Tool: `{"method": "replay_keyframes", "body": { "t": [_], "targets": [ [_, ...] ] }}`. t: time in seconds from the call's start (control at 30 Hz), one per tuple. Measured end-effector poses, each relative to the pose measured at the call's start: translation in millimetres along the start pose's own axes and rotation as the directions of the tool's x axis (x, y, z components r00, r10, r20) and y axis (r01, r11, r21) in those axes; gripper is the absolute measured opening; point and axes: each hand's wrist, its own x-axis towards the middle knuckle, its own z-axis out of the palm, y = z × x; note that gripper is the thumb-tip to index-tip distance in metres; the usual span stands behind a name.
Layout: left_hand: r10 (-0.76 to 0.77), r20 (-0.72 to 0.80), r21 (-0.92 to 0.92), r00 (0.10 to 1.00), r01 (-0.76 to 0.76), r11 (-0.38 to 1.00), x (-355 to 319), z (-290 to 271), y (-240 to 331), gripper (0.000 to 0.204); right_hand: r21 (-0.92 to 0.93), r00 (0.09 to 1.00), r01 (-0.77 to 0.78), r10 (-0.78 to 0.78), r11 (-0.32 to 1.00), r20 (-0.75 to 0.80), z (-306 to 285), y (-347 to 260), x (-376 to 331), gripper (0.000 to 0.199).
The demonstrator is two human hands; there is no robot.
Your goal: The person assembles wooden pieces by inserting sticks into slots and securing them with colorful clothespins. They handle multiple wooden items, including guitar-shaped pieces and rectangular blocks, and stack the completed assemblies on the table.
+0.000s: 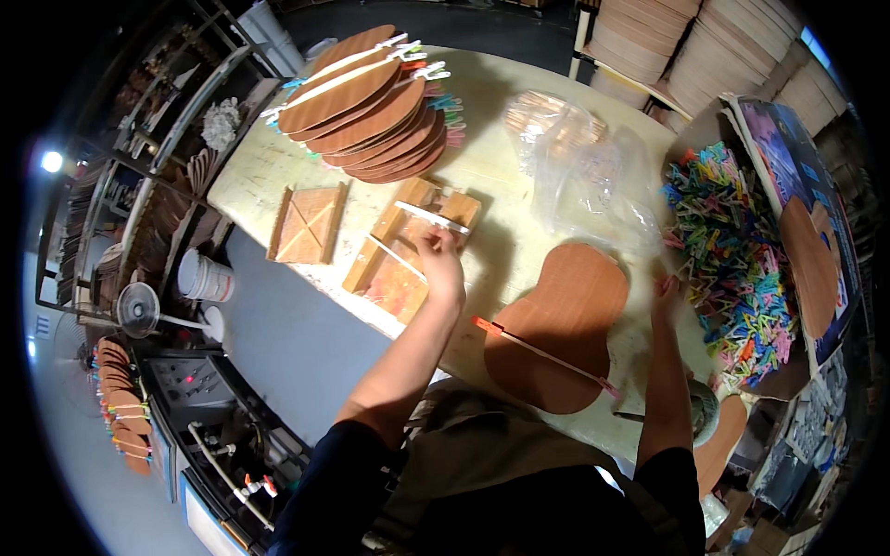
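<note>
My left hand reaches out over the workbench and grips a thin pale wooden strip lying across a wooden frame jig. My right hand rests at the right edge of a guitar-shaped brown wood plate, fingers near the pile of coloured clothespins; whether it holds anything I cannot tell. A thin strip is clamped across the plate, with an orange clip at its left end and a pink one at its right.
A stack of guitar-shaped plates with clipped strips lies at the far end of the bench. A second square jig, clear plastic bags, stacked plates, a white bucket, and shelving surround it.
</note>
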Motion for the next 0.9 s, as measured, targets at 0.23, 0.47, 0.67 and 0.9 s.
{"method": "replay_keyframes", "body": {
  "t": [0.23, 0.47, 0.67, 0.9],
  "targets": [
    [-0.355, -0.306, -0.14, 0.883, 0.328, 0.934, 102.3, -1.1, -17.4, 0.008, -0.054, 0.989, 0.145, -0.145, 0.988, 0.015, -47.0, -29.0, -35.9, 0.026],
    [-0.424, -0.363, -0.077, 0.83, 0.427, 0.901, 114.9, -19.1, -14.4, 0.017, 0.039, 0.981, 0.139, -0.143, 0.99, 0.128, -77.8, -48.2, -45.7, 0.025],
    [-0.011, -0.441, 0.135, 0.898, 0.078, 0.988, 90.5, 5.0, -2.6, 0.014, 0.236, 0.978, -0.195, 0.17, 0.952, 0.12, -76.4, -52.5, -48.7, 0.026],
    [0.402, 0.81, 0.174, 0.428, -0.829, 0.531, -62.8, 29.3, -14.0, 0.007, 0.715, 0.69, -0.699, 0.257, -0.005, 0.677, -112.7, -64.1, -68.0, 0.023]
  ]
}}
